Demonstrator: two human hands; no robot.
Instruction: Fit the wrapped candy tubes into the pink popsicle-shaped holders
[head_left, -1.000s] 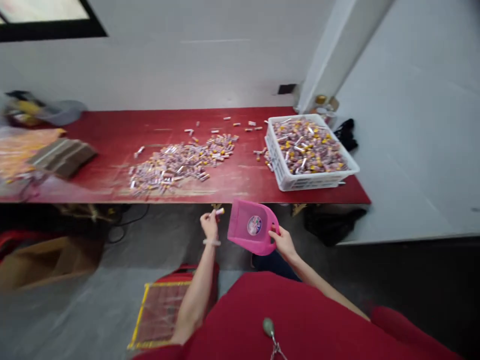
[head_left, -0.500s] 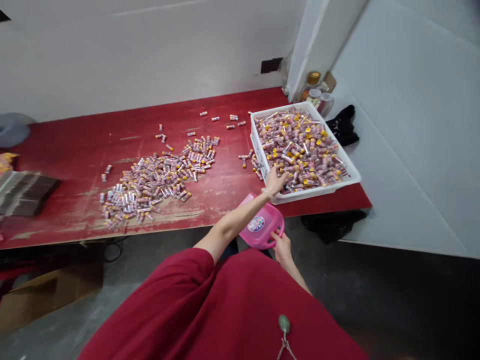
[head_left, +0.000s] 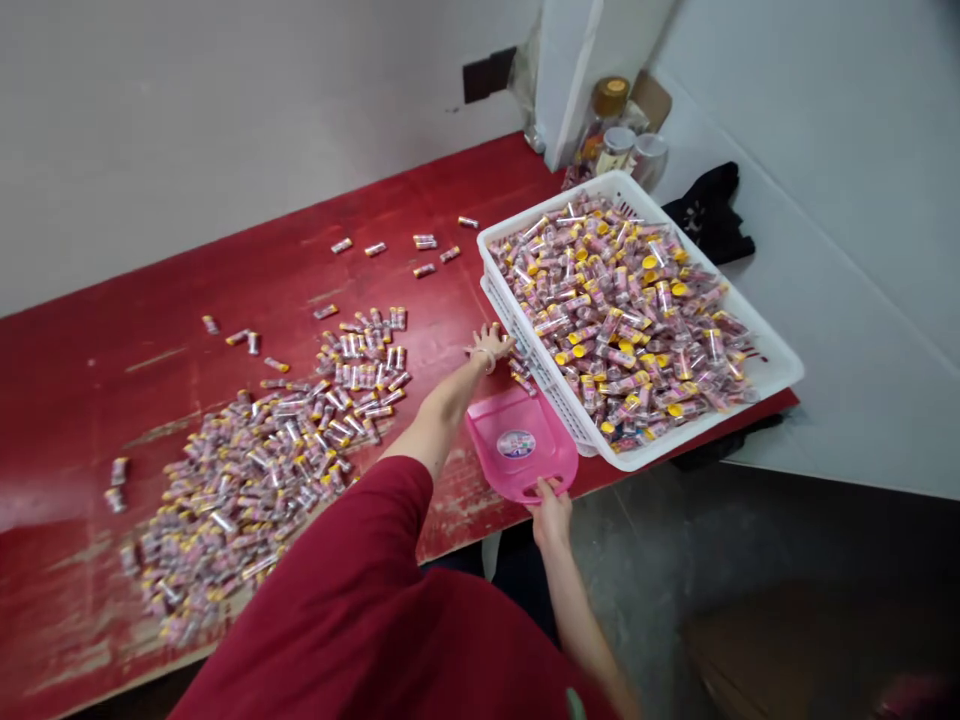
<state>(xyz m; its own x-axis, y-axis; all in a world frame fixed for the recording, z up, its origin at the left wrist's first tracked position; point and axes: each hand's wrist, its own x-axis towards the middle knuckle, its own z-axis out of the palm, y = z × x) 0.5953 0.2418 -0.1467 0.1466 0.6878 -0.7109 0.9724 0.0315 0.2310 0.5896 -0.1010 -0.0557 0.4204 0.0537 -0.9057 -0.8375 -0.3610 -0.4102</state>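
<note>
My right hand (head_left: pixel 553 515) grips the handle of a pink plastic dustpan (head_left: pixel 495 460) with a round sticker, which lies over the red table's front part, close against the white basket. My left hand (head_left: pixel 491 345), a bracelet at its wrist, reaches down beside the basket's left wall with fingers spread. Just by its fingers are several small wrapped tubes (head_left: pixel 521 378) with yellow ends, partly hidden by the hand. The white plastic basket (head_left: pixel 536 345) is heaped with the same kind of tubes (head_left: pixel 622 310). No tubes show in the dustpan.
A large loose pile of tubes (head_left: pixel 255 470) spreads over the left of the red table (head_left: pixel 247 265). Several single tubes (head_left: pixel 425 242) lie farther back. Jars (head_left: pixel 611 130) and a black cloth-like item (head_left: pixel 712 212) are behind the basket, beside the wall.
My left hand has left the tubes in the basket and come down beside its left wall. The dustpan has moved forward over the table. The view has turned and come nearer.
</note>
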